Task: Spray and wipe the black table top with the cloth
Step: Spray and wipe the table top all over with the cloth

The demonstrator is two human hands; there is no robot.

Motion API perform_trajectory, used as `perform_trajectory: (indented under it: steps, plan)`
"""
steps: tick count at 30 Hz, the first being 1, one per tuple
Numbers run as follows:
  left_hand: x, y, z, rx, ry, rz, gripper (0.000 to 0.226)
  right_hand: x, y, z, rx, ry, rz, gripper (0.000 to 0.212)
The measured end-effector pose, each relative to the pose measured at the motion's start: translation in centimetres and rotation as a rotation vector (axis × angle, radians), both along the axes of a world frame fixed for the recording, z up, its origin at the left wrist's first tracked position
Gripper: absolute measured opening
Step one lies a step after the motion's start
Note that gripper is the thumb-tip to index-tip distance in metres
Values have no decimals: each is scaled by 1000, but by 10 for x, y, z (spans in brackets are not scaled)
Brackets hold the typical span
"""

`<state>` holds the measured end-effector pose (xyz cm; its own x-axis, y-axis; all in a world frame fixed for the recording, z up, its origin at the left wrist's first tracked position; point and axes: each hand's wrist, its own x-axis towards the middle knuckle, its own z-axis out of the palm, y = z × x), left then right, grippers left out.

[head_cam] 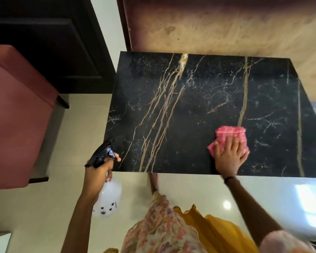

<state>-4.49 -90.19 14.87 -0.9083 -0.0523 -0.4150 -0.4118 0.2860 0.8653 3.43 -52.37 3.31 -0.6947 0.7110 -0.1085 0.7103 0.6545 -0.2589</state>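
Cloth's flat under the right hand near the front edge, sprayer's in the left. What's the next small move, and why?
Probably sweep the right hand and pink cloth leftward across the black table top: the cloth sits near the front right, with most of the surface lying left and beyond it. The left hand holds the spray bottle off the edge.

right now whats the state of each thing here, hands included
table top: bare apart from the cloth, no visible spray wetness
cloth: folded, flat on the table top, pressed under the right hand
bottle: upright, held off the table's near left corner
left hand: grip shut on the bottle
right hand: flat, fingers spread
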Motion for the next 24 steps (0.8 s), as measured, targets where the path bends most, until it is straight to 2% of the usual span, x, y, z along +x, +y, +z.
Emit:
perform_trajectory:
  steps: [3,8,14,16,18,23,24]
  plan:
    - [9,5,4,-17,11,-22,26,20,-64,-3,-39,-37,139,68]
    - [21,15,7,-46,-39,29,16,-1,-155,-2,-59,-34,576,54]
    - [21,34,6,-45,-8,-45,23,-79,-111,-3,103,-148,941,61]
    - [21,43,4,-42,-18,-55,25,-102,-80,1,140,-161,936,62]
    - [17,52,1,-33,-43,-46,26,-115,-42,3,129,-148,843,62]
    - [-2,79,0,12,-103,-71,17,-90,76,1,62,-121,415,63]
    - [-6,86,-1,10,-117,-70,23,-79,98,1,66,-128,348,64]
